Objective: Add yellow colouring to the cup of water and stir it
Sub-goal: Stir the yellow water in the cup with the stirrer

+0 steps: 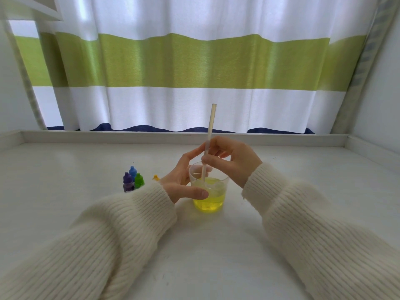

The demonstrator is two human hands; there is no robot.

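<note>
Head view: near the middle of the white worktop (108, 161), the clear cup (208, 192) of yellow water is gripped by the left hand (184, 180) while a pale straw (208, 135), standing in it, is pinched by the right hand (234, 158), with 4 small colouring bottles (133, 179) clustered just left.

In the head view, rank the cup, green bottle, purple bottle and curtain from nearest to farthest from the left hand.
1. Cup: held by the left hand.
2. Green bottle: just left of the hand.
3. Purple bottle: further left.
4. Curtain: behind the table.
</note>
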